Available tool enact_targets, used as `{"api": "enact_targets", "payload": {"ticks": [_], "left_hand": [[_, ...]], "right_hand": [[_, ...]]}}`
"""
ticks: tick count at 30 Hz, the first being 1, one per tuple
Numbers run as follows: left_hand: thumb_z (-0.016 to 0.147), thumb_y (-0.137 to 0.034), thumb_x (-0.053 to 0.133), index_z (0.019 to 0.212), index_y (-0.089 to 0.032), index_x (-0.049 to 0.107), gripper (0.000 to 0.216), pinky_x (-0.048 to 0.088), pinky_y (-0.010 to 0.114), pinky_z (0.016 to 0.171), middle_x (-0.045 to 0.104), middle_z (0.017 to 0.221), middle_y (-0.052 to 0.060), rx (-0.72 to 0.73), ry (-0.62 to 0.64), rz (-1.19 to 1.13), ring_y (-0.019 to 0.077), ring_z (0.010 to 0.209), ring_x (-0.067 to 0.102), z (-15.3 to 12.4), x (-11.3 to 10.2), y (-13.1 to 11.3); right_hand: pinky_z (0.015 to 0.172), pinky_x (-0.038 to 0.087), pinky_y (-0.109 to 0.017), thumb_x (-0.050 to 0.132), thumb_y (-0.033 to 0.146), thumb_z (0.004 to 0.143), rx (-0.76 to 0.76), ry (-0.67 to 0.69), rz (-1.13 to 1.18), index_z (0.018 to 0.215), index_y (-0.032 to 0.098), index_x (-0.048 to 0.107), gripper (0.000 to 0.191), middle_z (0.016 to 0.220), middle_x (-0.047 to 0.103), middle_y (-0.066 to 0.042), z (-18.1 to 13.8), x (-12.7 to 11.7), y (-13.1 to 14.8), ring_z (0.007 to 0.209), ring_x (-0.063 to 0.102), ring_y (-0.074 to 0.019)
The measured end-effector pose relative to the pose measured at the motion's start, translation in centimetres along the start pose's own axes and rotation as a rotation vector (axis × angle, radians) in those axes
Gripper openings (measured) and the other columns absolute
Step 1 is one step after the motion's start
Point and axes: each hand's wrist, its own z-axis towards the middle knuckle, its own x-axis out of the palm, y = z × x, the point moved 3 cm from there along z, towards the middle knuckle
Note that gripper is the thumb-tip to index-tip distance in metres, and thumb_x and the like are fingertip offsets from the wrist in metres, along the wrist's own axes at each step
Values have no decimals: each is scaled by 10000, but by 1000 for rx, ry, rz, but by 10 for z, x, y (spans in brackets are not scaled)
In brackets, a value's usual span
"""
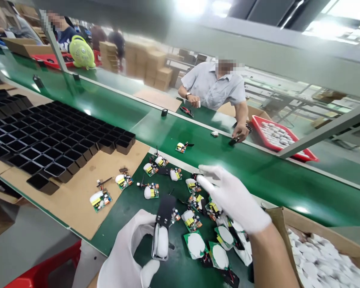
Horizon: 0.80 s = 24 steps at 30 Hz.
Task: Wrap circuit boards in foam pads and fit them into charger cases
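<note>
Green bench, left hand (129, 256) gripping black casing (162, 230), right hand (234, 198) spread above circuit boards (198, 208)

My hands (132, 252) wear soft white cloth gloves. The case (161, 228) I hold is black plastic — shiny at the edge. The belt (228, 156) is smooth, glossy green. The sheet (78, 200) is brown cardboard — dull and flat. The trays (57, 140) are matt black plastic.

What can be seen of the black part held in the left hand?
The black part is a small open housing of what looks like moulded plastic, pinched at its lower end by the white-gloved left hand. It stands nearly upright over the green mat. A white rounded piece sits inside its lower half; a flat black flap rises above.
</note>
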Motion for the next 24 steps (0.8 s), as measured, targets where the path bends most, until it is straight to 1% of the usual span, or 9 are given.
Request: {"api": "enact_targets", "payload": {"ticks": [3,4,6,9,11,14,20,22,24], "left_hand": [[813,-197,829,1350,-216,674,560,695,413,947,739,1239,140,64,-186,-42,307,1055,810,-2,-14,14],[809,-189,832,1323,-218,689,534,697,398,950,740,1241,134,71,-238,-36,304,1074,812,-1,-19,18],[797,-160,833,1305,-218,699,528,697,377,961,736,1270,130,60,-303,-21,295,1102,809,0,-27,28],[781,-128,824,1359,-213,673,604,691,373,981,726,1315,137,55,-329,-20,290,1131,797,1,-33,40],[760,-98,797,1384,-212,656,650,686,372,990,720,1325,135,60,-334,-17,287,1141,790,1,-32,45],[736,-60,740,1389,-212,644,678,675,374,1012,708,1342,130,36,-329,7,280,1164,777,3,-28,48],[706,-72,769,1411,-206,613,734,628,425,1097,692,1387,138,-4,-369,-39,300,1205,743,6,-23,54],[686,-80,835,1415,-209,612,773,597,436,1149,684,1409,126,-100,-350,-116,300,1222,726,9,-21,55],[775,-172,891,1414,-209,625,693,598,468,1147,682,1411,114,-221,-318,-191,294,1235,709,12,-20,49]], "right_hand": [[1113,579,-484,714,514,1034,168,86,-117,1056,139,815,389,1135,825,-178,88,7,6,1147,777,-336],[1092,590,-513,752,535,1016,220,102,-139,1042,120,803,418,1114,817,-181,114,15,8,1121,778,-332],[1084,599,-527,747,551,1033,294,89,-167,1188,144,760,435,1233,785,-129,155,34,16,1160,757,-284],[1067,617,-516,727,512,1062,331,42,-178,1307,167,715,423,1350,736,-117,193,64,35,1204,733,-274],[1057,625,-510,736,481,1062,311,4,-184,1340,167,702,420,1383,716,-126,208,76,48,1216,725,-279],[1045,628,-490,756,463,1051,249,-25,-195,1335,144,700,431,1372,713,-146,222,81,60,1205,726,-279],[1012,629,-473,710,541,1066,59,-4,-206,1238,169,737,411,1244,764,-80,236,73,54,1123,748,-261],[1029,617,-472,704,548,1067,41,-25,-220,1242,176,735,412,1243,768,-83,235,71,50,1139,748,-260],[1029,610,-462,724,523,1058,57,-41,-241,1214,171,737,385,1218,774,-90,233,67,47,1127,751,-251]]}}
